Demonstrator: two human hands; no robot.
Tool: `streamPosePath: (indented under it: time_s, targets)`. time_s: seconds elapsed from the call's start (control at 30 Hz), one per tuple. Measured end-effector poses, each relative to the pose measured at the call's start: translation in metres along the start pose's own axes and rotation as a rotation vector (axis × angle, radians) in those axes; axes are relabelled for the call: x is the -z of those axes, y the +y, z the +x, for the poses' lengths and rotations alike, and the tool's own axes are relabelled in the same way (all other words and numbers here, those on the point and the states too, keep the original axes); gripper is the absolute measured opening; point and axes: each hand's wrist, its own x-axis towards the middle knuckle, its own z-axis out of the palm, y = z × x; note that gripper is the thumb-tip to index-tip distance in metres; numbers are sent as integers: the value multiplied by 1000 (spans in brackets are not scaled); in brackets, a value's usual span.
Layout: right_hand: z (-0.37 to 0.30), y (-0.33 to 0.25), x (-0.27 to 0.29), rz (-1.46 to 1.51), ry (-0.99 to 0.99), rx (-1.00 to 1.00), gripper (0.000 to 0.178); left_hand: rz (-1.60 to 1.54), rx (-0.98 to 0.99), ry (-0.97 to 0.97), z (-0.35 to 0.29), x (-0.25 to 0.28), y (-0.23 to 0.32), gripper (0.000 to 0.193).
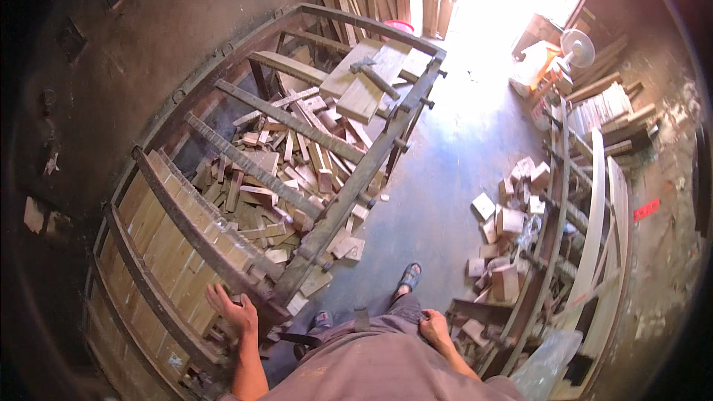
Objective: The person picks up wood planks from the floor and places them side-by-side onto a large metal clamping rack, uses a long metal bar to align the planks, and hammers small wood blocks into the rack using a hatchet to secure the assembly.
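My left hand (236,314) is at the lower left, fingers spread, over the near end of a long metal clamping rack (167,234). It seems to hold nothing; whether it touches the bar beneath cannot be made out. Beside it, pale wooden boards (134,219) lie edge to edge under the rack's curved bars. My right hand (434,327) hangs by my right thigh, its fingers curled in, with nothing visible in them. Farther along the rack, a hammer (375,78) rests on two short, thick boards (368,100).
Wood offcuts (286,171) are heaped under the rack's open bars. More blocks (509,223) lie along a second metal rack (553,230) on the right, which has long curved strips (594,208) leaning by it. A white fan (577,48) stands near the bright doorway. Grey floor (438,171) runs between the racks.
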Motion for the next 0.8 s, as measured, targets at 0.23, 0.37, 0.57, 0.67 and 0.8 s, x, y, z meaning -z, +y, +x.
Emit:
streamPosePath:
  time_s: [0.23, 0.37, 0.57, 0.67, 0.8]
  targets:
    - [137, 70, 136, 77, 75, 55, 38, -18, -226, -202, -13, -68, 198, 71]
    - [204, 89, 226, 51, 165, 8, 38, -38, -314, -301, -22, -97, 293, 70]
    - [279, 77, 283, 329, 156, -30, 35, -83, -273, -308, 6, -156, 379, 68]
    - [321, 96, 278, 167, 93, 45, 32, -149, -229, -229, 36, -211, 411, 65]
    - [385, 221, 232, 109, -98, 104, 33, -234, -109, -194, 88, -291, 478, 64]
